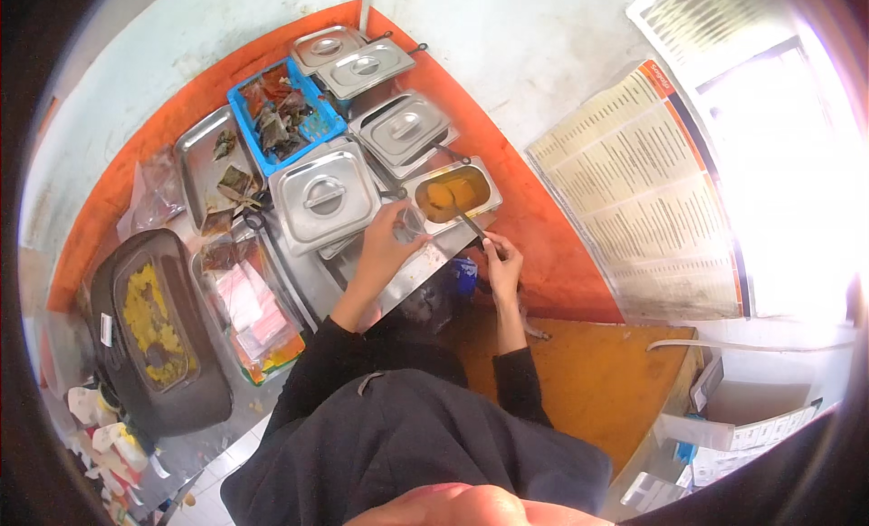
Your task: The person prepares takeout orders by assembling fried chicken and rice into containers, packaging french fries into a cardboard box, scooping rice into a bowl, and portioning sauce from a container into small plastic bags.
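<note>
My right hand (504, 262) grips the dark handle of a ladle (470, 222). Its bowl rests in a yellow-orange sauce (465, 188) inside a small uncovered steel food pan (494, 199). Just left of that pan, my left hand (387, 244) holds a small clear plastic container (413, 222) between thumb and fingers; whether it is a cup or a bag is hard to tell. Beside the left hand sits a larger steel pan lid (324, 197) with a raised handle, a dark utensil handle sticking out near its corner.
More lidded steel pans (406, 127) stand behind. A blue plastic basket (236, 99) holds dark leaf-wrapped pieces, next to a steel tray (197, 180) with a few more. To the left are pink paper sheets (248, 298) and a dark oval container (204, 404). An orange-brown tabletop (577, 383) lies right.
</note>
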Available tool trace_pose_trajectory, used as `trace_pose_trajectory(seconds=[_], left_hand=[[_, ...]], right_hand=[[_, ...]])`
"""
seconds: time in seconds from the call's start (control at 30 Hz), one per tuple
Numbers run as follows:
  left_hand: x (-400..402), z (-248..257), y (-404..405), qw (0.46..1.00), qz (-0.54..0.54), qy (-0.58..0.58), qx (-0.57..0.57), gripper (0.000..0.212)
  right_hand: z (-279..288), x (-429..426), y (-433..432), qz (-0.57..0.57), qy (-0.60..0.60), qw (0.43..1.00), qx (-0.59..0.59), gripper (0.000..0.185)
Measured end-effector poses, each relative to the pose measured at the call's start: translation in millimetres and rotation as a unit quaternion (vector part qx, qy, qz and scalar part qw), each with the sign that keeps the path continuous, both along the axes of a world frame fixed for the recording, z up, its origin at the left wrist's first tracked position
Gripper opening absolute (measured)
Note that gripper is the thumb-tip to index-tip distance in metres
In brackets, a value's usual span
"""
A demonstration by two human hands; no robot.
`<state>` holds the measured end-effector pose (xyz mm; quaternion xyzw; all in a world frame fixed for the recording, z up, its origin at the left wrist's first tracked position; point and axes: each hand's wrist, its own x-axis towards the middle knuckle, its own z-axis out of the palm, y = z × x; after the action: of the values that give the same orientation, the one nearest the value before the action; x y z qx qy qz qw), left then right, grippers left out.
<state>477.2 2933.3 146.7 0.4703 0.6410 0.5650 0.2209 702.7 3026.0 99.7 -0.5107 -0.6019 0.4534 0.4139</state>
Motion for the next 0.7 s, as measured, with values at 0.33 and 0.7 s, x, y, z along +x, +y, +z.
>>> trace_pose_trajectory(seconds=[0.33,0.7], left_hand=[[6,2,23,0.998,0.017,0.062,0.025,0.060],[8,-7,33,0.996,0.006,0.085,-0.004,0.060]], right_hand=[[22,-6,-28,-0.071,-0.014,0.996,0.059,0.018],[47,-7,-33,-0.081,-0.056,0.991,0.088,0.018]])
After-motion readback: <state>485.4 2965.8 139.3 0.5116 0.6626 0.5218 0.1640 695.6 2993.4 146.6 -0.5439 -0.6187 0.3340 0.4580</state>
